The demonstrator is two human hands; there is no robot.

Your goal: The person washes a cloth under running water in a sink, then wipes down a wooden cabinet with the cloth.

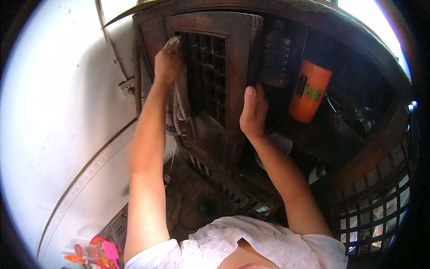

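My left hand (168,67) is closed on a greyish cloth (181,96), which hangs down against the left side of a dark wooden cabinet door (239,58). The door stands ajar and has a lattice panel (208,58). My right hand (254,112) is at the door's free edge, thumb on the front face and fingers round the far side, partly in shadow. Inside the cabinet, to the right of that hand, is an orange cylindrical container (310,92) with a dark and yellowish label, slightly tilted.
A white wall (67,112) with a pipe and a socket (128,86) runs along the left. Clear plastic or glass items (277,54) and a pale bowl-like thing (281,144) sit in the dark cabinet. Lattice (376,215) lies at lower right; a bottle (89,252) at lower left.
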